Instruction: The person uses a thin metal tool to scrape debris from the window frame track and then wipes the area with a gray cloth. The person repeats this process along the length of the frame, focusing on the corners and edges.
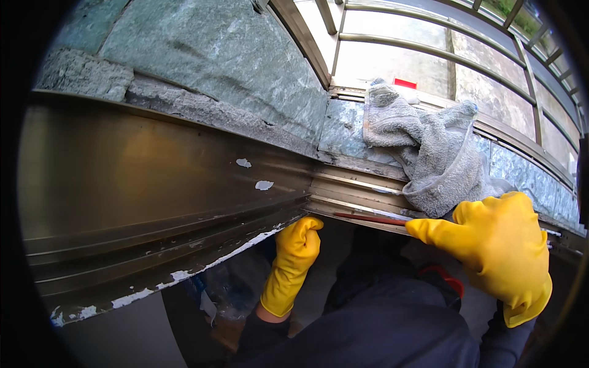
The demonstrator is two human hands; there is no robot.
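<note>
Both my hands wear yellow rubber gloves. My right hand [500, 248] is closed round one end of a thin reddish-brown stick [371, 218], its index finger stretched along it. The stick lies along the front edge of the metal window track [359, 195], pointing left toward the frame's corner. My left hand [297, 242] is curled into a fist just below that corner, by the frame's lower edge; anything inside it is hidden. A grey towel [435, 150] lies bunched over the sill and track, just beyond my right hand.
A wide bronze metal frame side [135, 178] runs left, with flaking white patches along its edge. Greenish stone tiles [227, 67] stand behind it. Metal railings [435, 55] and a small red object [405, 83] are beyond the sill. A clear plastic bag [236, 285] sits below.
</note>
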